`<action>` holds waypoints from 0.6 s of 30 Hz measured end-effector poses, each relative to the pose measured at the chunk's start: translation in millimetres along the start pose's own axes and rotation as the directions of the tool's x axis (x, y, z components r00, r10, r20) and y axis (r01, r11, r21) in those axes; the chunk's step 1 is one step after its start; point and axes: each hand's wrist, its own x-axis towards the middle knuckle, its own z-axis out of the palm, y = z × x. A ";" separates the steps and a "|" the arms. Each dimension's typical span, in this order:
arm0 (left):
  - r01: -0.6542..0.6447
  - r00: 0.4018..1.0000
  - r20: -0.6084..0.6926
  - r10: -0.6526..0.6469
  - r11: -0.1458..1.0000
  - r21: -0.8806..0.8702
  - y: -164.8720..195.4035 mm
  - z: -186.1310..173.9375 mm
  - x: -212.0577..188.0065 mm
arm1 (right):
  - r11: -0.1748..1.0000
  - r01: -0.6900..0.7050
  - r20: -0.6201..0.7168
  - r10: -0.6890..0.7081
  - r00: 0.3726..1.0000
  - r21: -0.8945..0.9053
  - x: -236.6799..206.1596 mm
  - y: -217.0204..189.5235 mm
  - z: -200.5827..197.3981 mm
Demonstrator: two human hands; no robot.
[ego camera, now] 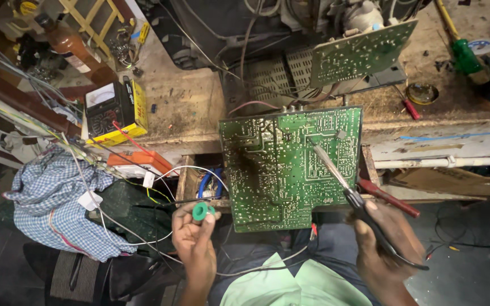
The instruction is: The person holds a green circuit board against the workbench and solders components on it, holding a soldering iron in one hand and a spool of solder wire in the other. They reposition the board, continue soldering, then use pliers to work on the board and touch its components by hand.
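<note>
- The large green circuit board stands between the two hands, filling the middle; its solder face is bare but for the soldering iron slanting across its right half.
- Left of the board, loose wires loop across the gap before the left hand.
- Further left, a checked cloth and a yellow multimeter block the tabletop edge.
- A bare patch of tabletop lies between the multimeter and the board.
- Right of the board, a red-handled tool lies just beside the right hand.
- Behind, a second circuit board and cables crowd the way.
</note>
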 end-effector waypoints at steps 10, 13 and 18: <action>0.093 0.878 0.473 -0.071 0.995 -0.024 11.4 68.5 -39.3 | 0.888 -0.117 0.046 0.107 0.993 0.445 -37.7 14.5 17.0; 0.076 0.844 0.532 -0.072 0.997 0.014 11.3 76.9 -43.0 | 0.883 -0.131 0.052 0.120 0.991 0.452 -31.5 11.0 19.9; -0.005 0.925 0.380 -0.001 1.000 0.015 12.9 64.4 -20.3 | 0.796 -0.182 -0.026 0.241 0.970 0.577 -4.4 18.6 16.9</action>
